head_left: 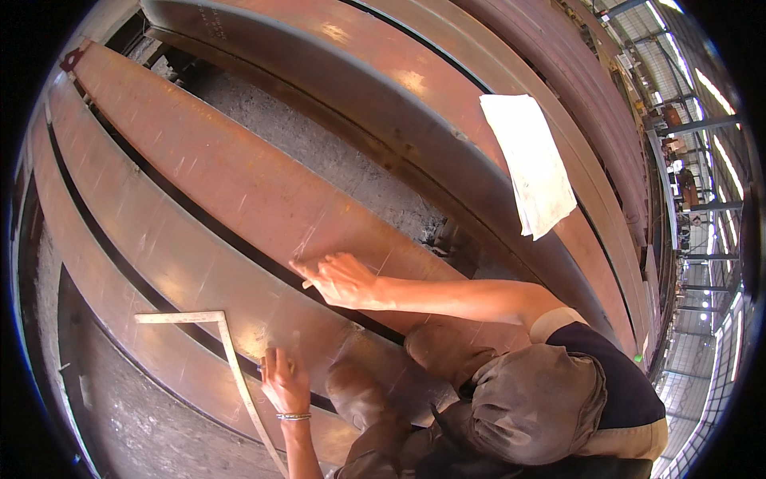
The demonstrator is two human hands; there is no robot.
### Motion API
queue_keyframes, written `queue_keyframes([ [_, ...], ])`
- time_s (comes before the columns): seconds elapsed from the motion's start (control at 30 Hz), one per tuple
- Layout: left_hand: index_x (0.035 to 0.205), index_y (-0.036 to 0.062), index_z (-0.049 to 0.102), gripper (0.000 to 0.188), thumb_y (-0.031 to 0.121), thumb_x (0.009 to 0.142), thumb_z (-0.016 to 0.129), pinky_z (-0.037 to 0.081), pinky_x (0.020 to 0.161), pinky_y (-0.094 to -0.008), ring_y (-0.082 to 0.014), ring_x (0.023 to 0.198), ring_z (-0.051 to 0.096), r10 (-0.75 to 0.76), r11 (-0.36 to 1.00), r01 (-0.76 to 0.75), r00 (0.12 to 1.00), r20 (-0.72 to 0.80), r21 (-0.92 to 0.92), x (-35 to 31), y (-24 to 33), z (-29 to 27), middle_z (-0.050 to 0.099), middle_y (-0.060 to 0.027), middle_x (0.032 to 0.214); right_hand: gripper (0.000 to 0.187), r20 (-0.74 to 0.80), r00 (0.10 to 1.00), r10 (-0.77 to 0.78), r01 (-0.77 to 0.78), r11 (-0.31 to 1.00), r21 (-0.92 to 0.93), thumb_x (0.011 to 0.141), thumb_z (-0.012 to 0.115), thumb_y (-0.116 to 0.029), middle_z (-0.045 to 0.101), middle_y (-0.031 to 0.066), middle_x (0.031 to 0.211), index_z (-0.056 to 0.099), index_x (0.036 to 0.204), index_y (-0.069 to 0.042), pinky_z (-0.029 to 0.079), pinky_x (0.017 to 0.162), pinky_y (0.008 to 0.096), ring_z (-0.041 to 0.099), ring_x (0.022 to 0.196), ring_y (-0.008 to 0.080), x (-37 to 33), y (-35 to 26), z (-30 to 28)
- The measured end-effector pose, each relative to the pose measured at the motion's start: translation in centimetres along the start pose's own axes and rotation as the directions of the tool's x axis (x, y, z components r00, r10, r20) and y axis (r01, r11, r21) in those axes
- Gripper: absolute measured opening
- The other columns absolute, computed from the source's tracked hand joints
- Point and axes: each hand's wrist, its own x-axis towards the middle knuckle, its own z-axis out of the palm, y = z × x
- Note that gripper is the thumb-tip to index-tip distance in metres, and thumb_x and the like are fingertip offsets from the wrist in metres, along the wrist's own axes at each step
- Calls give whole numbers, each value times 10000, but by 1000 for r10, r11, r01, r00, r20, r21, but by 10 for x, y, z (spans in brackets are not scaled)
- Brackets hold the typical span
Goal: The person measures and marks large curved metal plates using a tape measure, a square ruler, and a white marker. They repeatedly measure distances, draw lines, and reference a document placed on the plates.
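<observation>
My right hand (pixel 343 282) reaches over a long rusty steel strip (pixel 215 176). Its fingers are closed on a small pale stick (pixel 307 284), and the index finger points to the left, close to the steel. Thin white lines mark the surface around it. My left hand (pixel 283 385), with a bracelet at the wrist, is low over the nearer strip (pixel 179 255). Its fingers are loosely bent and somewhat blurred, with nothing plainly held. Just left of it, a flat metal carpenter's square (pixel 179 318) lies across two strips and the dark gap between them.
Folded white sheets (pixel 528 168) rest on a steel beam (pixel 423 80) at the upper right. Beyond are more long beams (pixel 574 96). Dark gaps separate the strips, and a grey floor (pixel 287 120) shows below. My bent legs (pixel 535 403) are at the lower right.
</observation>
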Motion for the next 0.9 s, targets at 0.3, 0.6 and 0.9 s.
queue_keyframes([
  [0.3, 1037, 84, 648, 197, 170, 877, 727, 539, 764, -475, -353, 954, 636, -20, 998, 21, 1000, -24, 59, 0, 47, 13, 645, -110, 1008, 688, 59, 998, 21, -24, 998, 49, 870, 619, -105, 741, 173, 831, 390, 1507, 22, 560, 582, 459, 698, 685, 356, 1, 0, -3],
  [0.6, 1078, -9, 586, 286, 168, 887, 706, 490, 836, -512, -429, 1002, 591, -51, 991, 47, 998, -29, -125, -3, 22, 7, 607, -211, 1064, 303, -108, 994, 21, 11, 958, 288, 908, 619, -90, 757, 141, 899, 636, 1196, 3, 559, 610, 459, 690, 673, 368, -9, -1, -24],
  [0.9, 1082, 7, 641, 177, 142, 969, 621, 492, 853, -466, -374, 946, 637, 57, 973, -53, 998, 10, -225, 10, 1, -11, 652, -171, 1001, 209, -74, 979, 188, -156, 934, 321, 948, 612, -180, 691, 218, 761, 690, 1019, 0, 538, 629, 496, 670, 688, 419, -32, -14, -52],
])
